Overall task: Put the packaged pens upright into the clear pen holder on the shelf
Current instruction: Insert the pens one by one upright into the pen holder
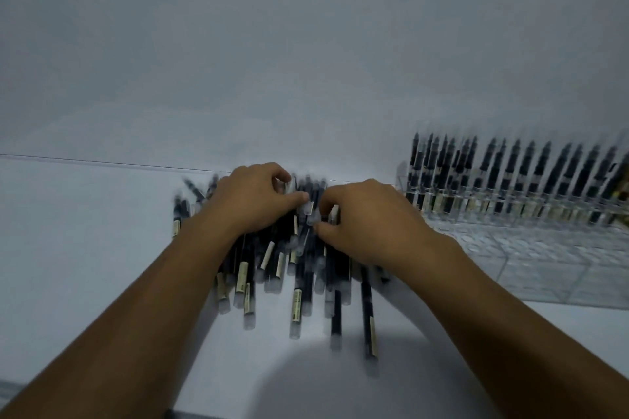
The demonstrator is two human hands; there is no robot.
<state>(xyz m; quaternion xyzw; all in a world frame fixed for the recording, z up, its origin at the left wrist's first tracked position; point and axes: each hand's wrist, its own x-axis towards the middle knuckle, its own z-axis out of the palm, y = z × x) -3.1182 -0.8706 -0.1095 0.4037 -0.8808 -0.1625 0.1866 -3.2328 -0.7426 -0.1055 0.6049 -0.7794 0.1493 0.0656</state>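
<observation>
White shelf [102, 248] under one loose pile of dark pens [299, 282], too blurred for me to count. I see two hands on it. The left hand [253, 201] is curled, thumb and forefinger pinching a pen's clear end. The right hand [360, 224] is curled too; I cannot tell whether it grips anything. One clear holder [544, 265] stands just right, with upright pens along its back row.

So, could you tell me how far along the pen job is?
Done: upright pens line the back row of the clear pen holder. In hand: the left hand and right hand reach into the pile of packaged pens; blur hides any grip. Left: that pile and the empty front slots.
</observation>
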